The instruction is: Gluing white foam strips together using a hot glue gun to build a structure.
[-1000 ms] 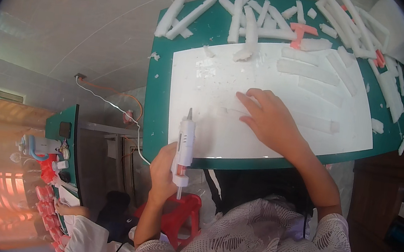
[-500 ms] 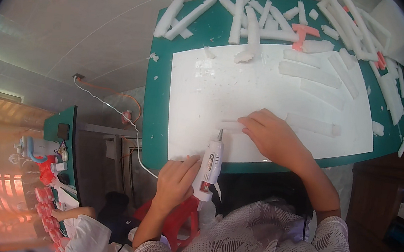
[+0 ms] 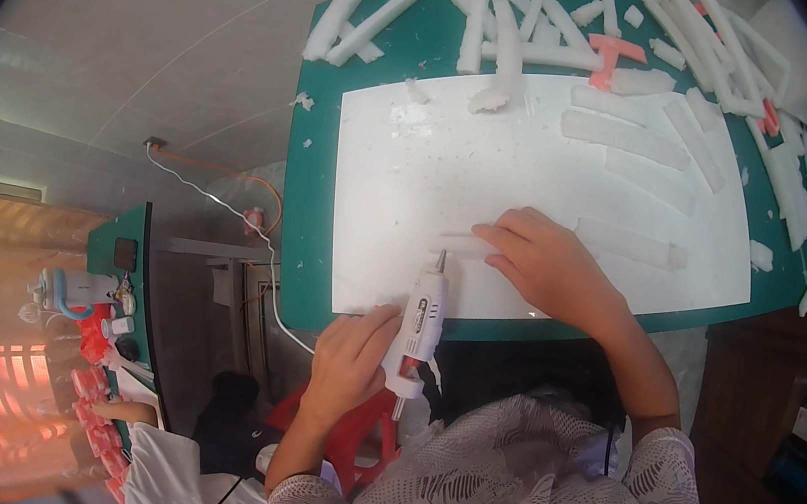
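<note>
A white hot glue gun (image 3: pixel 420 327) is in my left hand (image 3: pixel 350 358), its handle hidden behind closed fingers. The metal nozzle points away from me and sits close to a thin white foam strip (image 3: pixel 455 244) on the white board (image 3: pixel 381 189). My right hand (image 3: pixel 548 265) rests on the board, its thumb and fingers closed on the strip's right part, which they hide. Beyond that hand lies a pale foam strip (image 3: pixel 631 244). More white strips (image 3: pixel 624 138) lie flat on the board's far right.
The board lies on a green table (image 3: pixel 305 230). White foam bars (image 3: pixel 382 20) and pink pieces (image 3: pixel 605 60) crowd the far edge; a foam frame (image 3: pixel 716 49) stands at the far right. A white cord (image 3: pixel 271 266) runs left. Beside a red stool (image 3: pixel 342 426), another person's sleeve (image 3: pixel 170 470) shows.
The view has shifted slightly. Both hands keep nearly the same places, with the glue gun's nozzle still near the strip. The other person's arm at the lower left has moved a little.
</note>
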`<action>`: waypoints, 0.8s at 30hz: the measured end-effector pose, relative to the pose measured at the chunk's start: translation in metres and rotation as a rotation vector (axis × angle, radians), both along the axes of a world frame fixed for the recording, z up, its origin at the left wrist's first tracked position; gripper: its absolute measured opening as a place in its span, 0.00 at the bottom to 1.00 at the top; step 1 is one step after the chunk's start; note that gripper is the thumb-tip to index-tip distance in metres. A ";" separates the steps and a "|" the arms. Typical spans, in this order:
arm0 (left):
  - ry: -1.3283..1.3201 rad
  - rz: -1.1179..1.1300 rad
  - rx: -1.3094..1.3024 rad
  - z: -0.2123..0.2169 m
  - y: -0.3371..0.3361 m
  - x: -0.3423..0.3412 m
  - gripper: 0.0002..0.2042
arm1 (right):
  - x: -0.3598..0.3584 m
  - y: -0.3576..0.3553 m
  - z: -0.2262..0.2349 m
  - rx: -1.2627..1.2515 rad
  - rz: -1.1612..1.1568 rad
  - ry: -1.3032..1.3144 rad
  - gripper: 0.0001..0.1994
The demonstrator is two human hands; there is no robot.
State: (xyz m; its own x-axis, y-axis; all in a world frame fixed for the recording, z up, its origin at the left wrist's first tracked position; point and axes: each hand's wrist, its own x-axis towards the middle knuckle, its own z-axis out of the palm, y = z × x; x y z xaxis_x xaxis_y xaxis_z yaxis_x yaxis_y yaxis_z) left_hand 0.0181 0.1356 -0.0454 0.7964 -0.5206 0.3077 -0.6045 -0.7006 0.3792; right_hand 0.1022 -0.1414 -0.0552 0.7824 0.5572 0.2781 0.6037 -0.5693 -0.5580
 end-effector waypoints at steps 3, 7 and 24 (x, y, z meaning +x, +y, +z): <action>-0.035 0.006 0.058 0.001 -0.004 -0.001 0.26 | 0.001 0.000 0.000 -0.007 0.008 -0.001 0.14; -0.094 0.010 0.138 0.004 -0.008 0.000 0.26 | 0.001 0.000 -0.001 -0.013 0.029 -0.025 0.14; -0.179 0.051 0.288 0.008 -0.022 -0.002 0.21 | 0.000 -0.001 -0.006 0.051 0.051 -0.071 0.13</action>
